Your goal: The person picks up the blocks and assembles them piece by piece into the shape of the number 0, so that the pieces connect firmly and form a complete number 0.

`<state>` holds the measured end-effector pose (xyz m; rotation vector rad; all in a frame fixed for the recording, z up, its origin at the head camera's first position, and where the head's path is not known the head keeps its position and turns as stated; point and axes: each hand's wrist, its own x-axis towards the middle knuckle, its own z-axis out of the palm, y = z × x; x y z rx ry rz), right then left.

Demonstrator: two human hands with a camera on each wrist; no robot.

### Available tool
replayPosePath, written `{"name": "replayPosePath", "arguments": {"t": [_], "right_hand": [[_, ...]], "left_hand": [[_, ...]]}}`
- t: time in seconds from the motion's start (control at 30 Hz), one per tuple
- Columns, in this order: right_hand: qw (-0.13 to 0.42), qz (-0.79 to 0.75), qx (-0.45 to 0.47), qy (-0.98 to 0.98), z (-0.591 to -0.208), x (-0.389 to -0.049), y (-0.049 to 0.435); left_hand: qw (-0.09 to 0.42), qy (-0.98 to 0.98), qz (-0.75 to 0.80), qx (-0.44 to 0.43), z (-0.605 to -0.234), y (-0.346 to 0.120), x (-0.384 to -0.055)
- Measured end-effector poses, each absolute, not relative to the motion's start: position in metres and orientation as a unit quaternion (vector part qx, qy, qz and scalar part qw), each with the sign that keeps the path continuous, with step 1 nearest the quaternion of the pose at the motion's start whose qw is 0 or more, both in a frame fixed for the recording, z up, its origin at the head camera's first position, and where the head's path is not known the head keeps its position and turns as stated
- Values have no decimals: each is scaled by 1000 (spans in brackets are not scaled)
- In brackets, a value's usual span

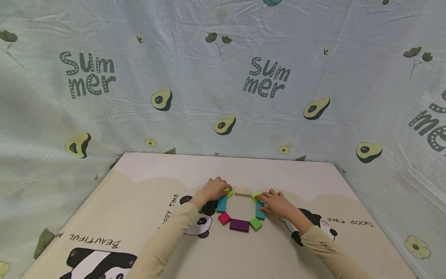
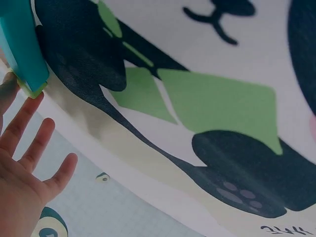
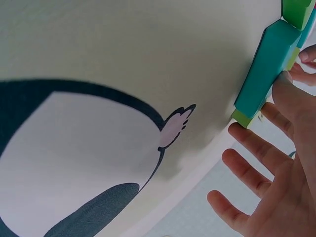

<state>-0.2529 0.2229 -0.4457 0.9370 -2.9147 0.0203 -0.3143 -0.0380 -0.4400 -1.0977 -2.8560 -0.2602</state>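
Note:
Colored blocks lie in a ring on the table. At its far left corner my left hand (image 1: 214, 189) pinches a lime-green block (image 1: 230, 193), its other fingers spread in the left wrist view. My right hand (image 1: 277, 203) holds another lime-green block (image 1: 254, 197) at the far right corner by its fingertips, the thumb close against the right teal block (image 3: 269, 66). A left teal block (image 1: 221, 204) stands beside my left hand. Between the hands is a plain wooden block (image 1: 242, 192). A red block (image 1: 224, 218), a purple block (image 1: 239, 225) and a green block (image 1: 256, 224) form the near side.
The pale table (image 1: 216, 255) bears printed pandas and lettering. Its far edge meets a light curtain (image 1: 195, 77) printed with avocados, flowers and words, which also hangs along both sides.

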Motion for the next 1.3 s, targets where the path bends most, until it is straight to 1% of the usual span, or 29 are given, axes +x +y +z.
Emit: {"name": "replayPosePath", "arguments": {"t": [0.37,0.5,0.67,1.0,1.3], "right_hand": [[40,12,301,-953,-446,-252,223],[39,12,299,-953,-446,-252,223],[35,14,296,-955,-446,-252,222],[31,15,293,-956,-446,-253,223],[30,10,294,-955,-446,-254,223]], "left_hand": [[30,-930,-94,-353,-440,-36,-314],[47,-929,-94,-356,-440,-35,-314],[80,-916,-91,-383,-440,-26,-314],[81,-919,-59,-381,-443,3,-313],[96,-924,-40,-369,-447,11,-316]]}}
